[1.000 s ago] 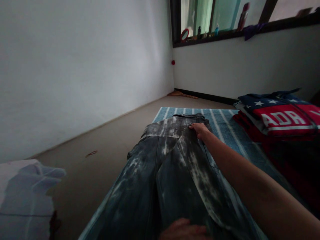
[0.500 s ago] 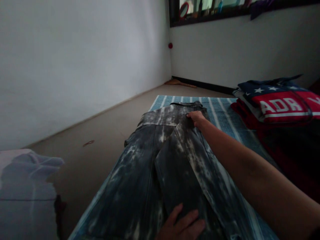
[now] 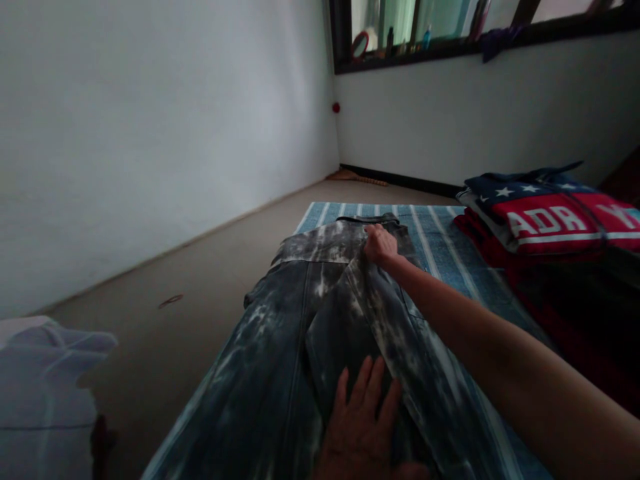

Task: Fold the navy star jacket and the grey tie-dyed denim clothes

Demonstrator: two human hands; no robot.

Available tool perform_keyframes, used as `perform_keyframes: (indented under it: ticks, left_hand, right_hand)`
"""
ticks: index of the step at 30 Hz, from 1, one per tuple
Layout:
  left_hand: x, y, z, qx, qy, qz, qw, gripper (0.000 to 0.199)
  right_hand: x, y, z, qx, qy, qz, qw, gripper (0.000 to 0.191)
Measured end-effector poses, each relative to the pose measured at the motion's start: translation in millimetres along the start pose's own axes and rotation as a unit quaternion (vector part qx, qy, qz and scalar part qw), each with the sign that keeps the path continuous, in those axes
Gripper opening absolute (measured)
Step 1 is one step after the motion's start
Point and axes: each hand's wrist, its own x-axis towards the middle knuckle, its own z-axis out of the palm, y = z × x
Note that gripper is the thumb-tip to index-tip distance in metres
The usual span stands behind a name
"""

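A dark grey-and-white mottled denim jacket [image 3: 265, 333] lies back up on a blue striped cloth, its collar at the far end. One sleeve [image 3: 395, 327] is folded over its back. Up by the shoulder, my right hand [image 3: 381, 244] is closed, gripping the fabric of the jacket. My left hand [image 3: 361, 417] rests flat on the folded sleeve near the bottom of the view, fingers spread. The lower end of the jacket runs out of view.
Folded clothes [image 3: 555, 207], red and navy with white stars, are piled at the right on the striped cloth [image 3: 430, 233]. A whitish cloth-like thing [image 3: 45, 393] is at the lower left. A thin loop [image 3: 171, 301] lies on the floor. White walls stand left and behind.
My left hand has slid forward up the sleeve and lies flatter. My right hand has shifted slightly left at the shoulder and closed more. The camera view has tilted up a little.
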Motion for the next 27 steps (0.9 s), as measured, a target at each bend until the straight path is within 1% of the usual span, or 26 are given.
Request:
perform_keyframes:
  ticks: [2, 3, 4, 6, 10, 13, 15, 18, 20, 22, 24, 27]
  left_hand:
    - [-5, -5, 10.7, 0.001, -0.022, 0.000, 1.000, 0.088]
    - [-7, -7, 14.4, 0.005, -0.028, -0.002, 1.000, 0.087]
    - [-8, -9, 16.6, 0.010, -0.034, -0.005, 0.999, 0.086]
    - [-10, -10, 16.4, 0.016, -0.042, -0.006, 0.999, 0.082]
    - [-7, -9, 9.2, 0.015, -0.056, -0.009, 0.998, 0.074]
    - [-6, -8, 8.5, 0.011, -0.067, -0.016, 0.998, 0.079]
    - [-7, -8, 11.3, 0.006, -0.062, -0.017, 0.998, 0.082]
    - [-8, -8, 17.2, -0.013, -0.050, -0.020, 0.998, 0.088]
    - [-8, -8, 19.2, -0.032, -0.059, -0.025, 0.997, 0.092]
    - [-7, -7, 17.6, -0.051, -0.084, -0.033, 0.995, 0.093]
    - [-6, -4, 11.8, -0.067, -0.107, -0.044, 0.991, 0.094]
    - [-4, -1, -1.6, -0.083, -0.120, -0.062, 0.987, 0.086]
  right_hand:
    - [-9, -5, 5, -0.060, -0.029, -0.067, 0.995, 0.027]
    - [-13, -6, 9, -0.076, -0.046, -0.090, 0.992, 0.027]
    - [-16, -6, 13, -0.096, -0.061, -0.108, 0.988, 0.028]
    - [-21, -4, 21, -0.132, -0.082, -0.123, 0.980, 0.037]
    - [-26, 2, 28, -0.181, -0.090, -0.127, 0.971, 0.053]
    - [-28, 4, 28, -0.200, -0.082, -0.123, 0.968, 0.063]
    - [-29, 5, 28, -0.206, -0.085, -0.118, 0.968, 0.069]
    - [-29, 5, 27, -0.206, -0.102, -0.112, 0.967, 0.070]
    - [-31, 1, 25, -0.204, -0.105, -0.106, 0.967, 0.068]
    - [-39, -4, 23, -0.200, -0.102, -0.104, 0.969, 0.067]
    - [-53, -9, 21, -0.195, -0.097, -0.113, 0.969, 0.068]
    - [-77, -11, 19, -0.187, -0.099, -0.128, 0.969, 0.070]
